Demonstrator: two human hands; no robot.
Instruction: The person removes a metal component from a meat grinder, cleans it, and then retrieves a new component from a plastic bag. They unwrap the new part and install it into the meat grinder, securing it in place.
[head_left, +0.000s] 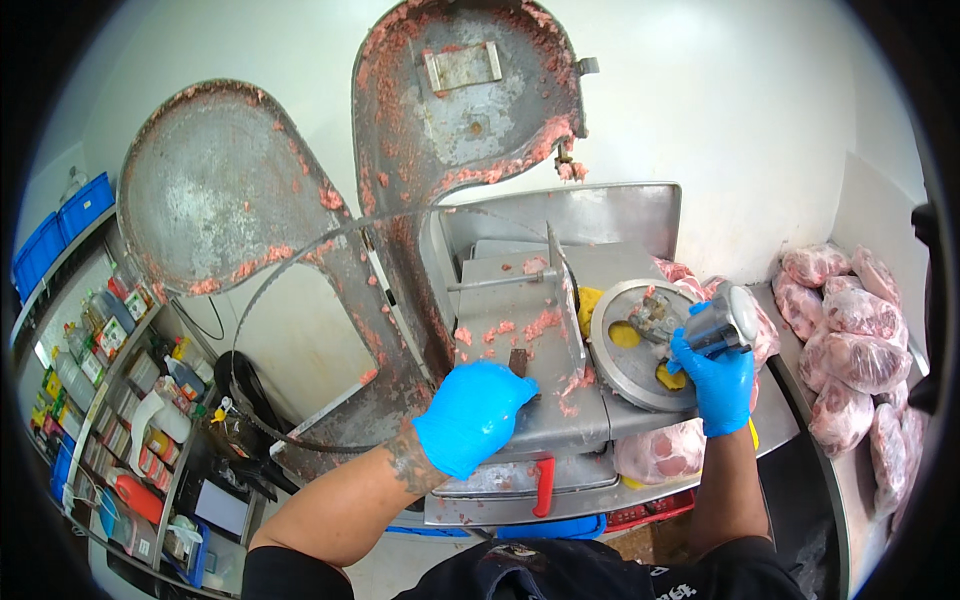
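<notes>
My left hand (470, 418), in a blue glove, is closed low over the saw's metal table. A small dark brown block (518, 362) shows just beyond its fingers; I cannot tell if the hand grips it. On the right my gloved right hand (715, 375) wraps round a grey metal cylinder (722, 320) with a pale round end. This cylinder stands over a round metal wheel (608, 350) with holes, tilted on the table's right side. Pink meat scraps (545, 322) lie on the table around an upright metal plate (566, 300).
The meat band saw's open door (210, 190) and housing (465, 120) are smeared with meat. A thin blade loop (240, 350) arcs at left. Wrapped meat pieces (860, 330) pile up far right. Shelves of bottles (110, 390) stand left. A red handle (543, 487) sticks out in front.
</notes>
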